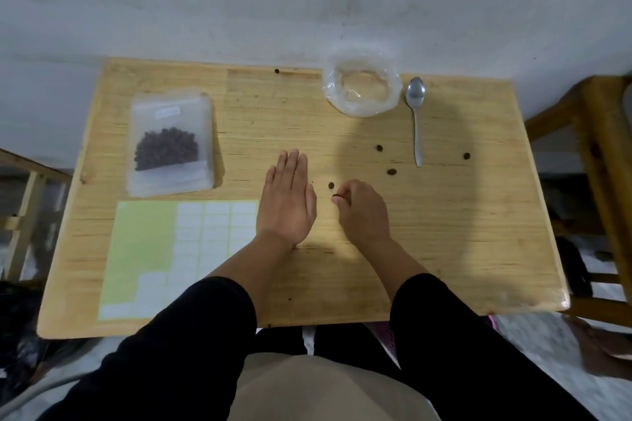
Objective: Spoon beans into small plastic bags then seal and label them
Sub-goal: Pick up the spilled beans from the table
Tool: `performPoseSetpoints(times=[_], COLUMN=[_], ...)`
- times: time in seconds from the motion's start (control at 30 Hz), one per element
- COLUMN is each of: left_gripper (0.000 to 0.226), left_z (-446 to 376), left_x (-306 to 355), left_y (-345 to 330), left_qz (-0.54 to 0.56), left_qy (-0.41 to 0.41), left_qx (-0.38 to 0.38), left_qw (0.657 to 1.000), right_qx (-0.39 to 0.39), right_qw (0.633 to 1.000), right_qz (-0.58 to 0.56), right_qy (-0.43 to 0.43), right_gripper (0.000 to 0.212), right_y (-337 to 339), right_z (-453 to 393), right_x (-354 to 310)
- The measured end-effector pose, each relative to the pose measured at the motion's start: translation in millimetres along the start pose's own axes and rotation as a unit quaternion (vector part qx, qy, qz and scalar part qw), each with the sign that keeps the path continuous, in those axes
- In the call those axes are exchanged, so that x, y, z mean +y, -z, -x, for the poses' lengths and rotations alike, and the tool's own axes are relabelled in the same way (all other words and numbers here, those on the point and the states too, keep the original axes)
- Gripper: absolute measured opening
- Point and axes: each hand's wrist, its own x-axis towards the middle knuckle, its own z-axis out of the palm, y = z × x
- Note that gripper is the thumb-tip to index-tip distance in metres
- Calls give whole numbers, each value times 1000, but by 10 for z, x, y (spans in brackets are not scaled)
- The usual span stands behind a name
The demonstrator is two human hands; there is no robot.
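While right hand [359,212] pinches a bean [336,195] | left hand [289,202] flat, holding nothing | label writing blurred

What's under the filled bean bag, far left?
The filled bag lies on a stack of empty clear bags, whose edges show beneath it. Whatever lies below that stack on the table is covered.

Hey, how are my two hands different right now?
The left hand lies open with straight fingers, palm down on the table; the right hand is curled. The left hand holds nothing; the right hand pinches a bean at its fingertips. Both are over the table's middle.
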Motion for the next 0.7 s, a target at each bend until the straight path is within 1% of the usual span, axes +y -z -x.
performPoseSetpoints(times=[0.07, 0.1, 0.17, 0.3, 0.33, 0.37, 0.43, 0.47, 0.53, 0.57, 0.6, 0.63, 0.67, 0.7], left_gripper=[55, 55, 55, 59, 60, 61, 61, 61, 61, 61, 60, 60, 59, 59], left_z=[1, 2, 4, 4, 7, 7, 3, 2, 1, 2, 1, -1, -2, -2], left_x=[-1, -3, -10, -16, -13, -12, -15, -15, -14, -10, -6, -1, 2, 4], left_y=[-9, -14, -26, -43, -50, -58, -72, -76, -79, -81, -81, -77, -78, -80], left_qz=[-2, -2, 0, -16, -22, -26, -20, -15, -9, -5, 0, 4, 7, 8], left_qy=[0, -1, -1, -5, -3, -1, 0, 0, -2, -4, -4, -2, -1, 0], left_qx=[4, 6, 7, 17, 16, 15, 21, 28, 42, 48, 54, 58, 60, 61], left_qw=[1000, 1000, 1000, 1000, 1000, 1000, 1000, 999, 999, 999, 999, 998, 998, 998], right_qx=[-15, -21, -41, -108, -129, -151, -197, -217, -239, -242, -242, -240, -234, -220], right_qw=[1000, 999, 993, 954, 936, 909, 836, 807, 775, 770, 773, 792, 828, 876], right_qz=[-3, -24, -103, -260, -306, -368, -491, -527, -561, -566, -561, -538, -490, -417], right_qy=[-9, -16, -41, -104, -115, -125, -146, -154, -167, -169, -171, -161, -139, -102], right_gripper=[10, 10, 12, 16, 16, 17, 17, 17, 19, 20, 20, 18, 16, 16], right_y=[21, 52, 164, 401, 435, 457, 480, 490, 497, 496, 491, 489, 488, 491], right_z=[-3, -5, -12, -52, -60, -65, -72, -81, -112, -132, -160, -188, -214, -238], right_x=[-6, -10, -12, 54, 87, 113, 147, 164, 185, 186, 185, 170, 149, 125])
